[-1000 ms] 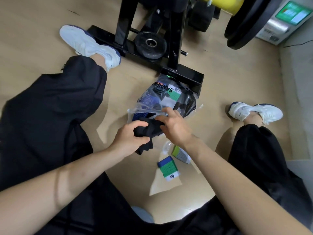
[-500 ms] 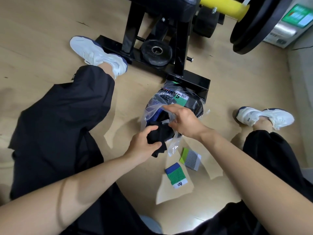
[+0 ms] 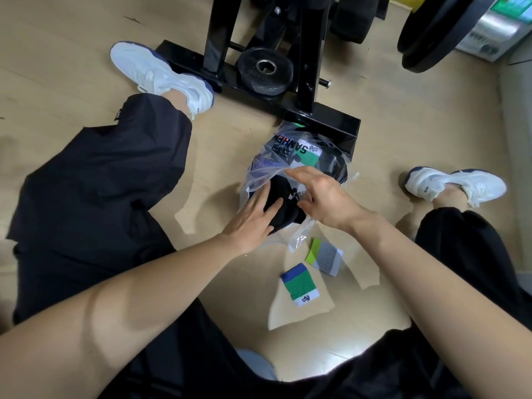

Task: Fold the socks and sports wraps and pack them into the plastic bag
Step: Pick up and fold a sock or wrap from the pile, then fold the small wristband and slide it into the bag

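Left hand (image 3: 250, 217) flattened onto black sock (image 3: 283, 203), wooden floor (image 3: 72, 53), weight rack (image 3: 305, 90)

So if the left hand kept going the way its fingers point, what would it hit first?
The black folded cloth bundle, which the left hand touches; behind it, probably the inside of the clear plastic bag, though depth is unclear.

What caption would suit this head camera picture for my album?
Left hand presses black cloth into the plastic bag that the right hand holds open.
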Demonstrator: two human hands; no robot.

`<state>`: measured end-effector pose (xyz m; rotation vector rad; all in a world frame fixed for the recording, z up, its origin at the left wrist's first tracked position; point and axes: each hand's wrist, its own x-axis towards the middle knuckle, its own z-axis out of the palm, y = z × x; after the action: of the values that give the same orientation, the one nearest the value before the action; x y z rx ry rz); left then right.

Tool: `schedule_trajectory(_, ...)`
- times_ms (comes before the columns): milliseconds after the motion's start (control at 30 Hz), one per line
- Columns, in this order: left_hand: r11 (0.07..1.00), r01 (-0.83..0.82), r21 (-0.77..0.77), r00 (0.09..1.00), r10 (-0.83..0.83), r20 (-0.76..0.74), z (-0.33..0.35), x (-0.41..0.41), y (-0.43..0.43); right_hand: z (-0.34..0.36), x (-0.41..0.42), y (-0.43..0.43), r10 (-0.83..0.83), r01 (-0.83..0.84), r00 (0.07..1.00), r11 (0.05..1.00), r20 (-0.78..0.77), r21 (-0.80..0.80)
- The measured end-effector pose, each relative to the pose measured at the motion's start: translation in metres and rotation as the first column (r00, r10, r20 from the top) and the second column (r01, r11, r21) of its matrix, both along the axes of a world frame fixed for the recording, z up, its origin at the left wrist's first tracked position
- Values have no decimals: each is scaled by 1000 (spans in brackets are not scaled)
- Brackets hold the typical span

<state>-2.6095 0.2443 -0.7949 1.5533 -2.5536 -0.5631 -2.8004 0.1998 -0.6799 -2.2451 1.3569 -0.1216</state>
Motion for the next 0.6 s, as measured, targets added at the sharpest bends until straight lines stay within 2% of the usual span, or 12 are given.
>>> schedule_trajectory(100,969,107,-222,992,-118,-34,-8,1,13,0,-4,4,6,-6,1000,1000,3,-5)
schedule_trajectory(167,959,149,-241,989,-150,16,-10,-3,18,-1,-7,7,12,-12,1000,1000,7,-7)
schedule_trajectory(267,997,76,32,979,-81,187,-9,-6,17,-4,-10,12,35,-35,999,999,15,-29)
schedule_trajectory(333,984,7,181,963,-55,263,-11,-5,7,-7,-13,15,47,-46,999,998,15,-51)
schedule_trajectory(467,899,-92,429,984,16,177,-14,-4,-11,-16,-15,22,30,-29,999,999,32,-43)
schedule_trajectory(600,889,-120,441,989,66,135,-4,-2,-5,-17,-20,38,-13,18,987,999,158,-31)
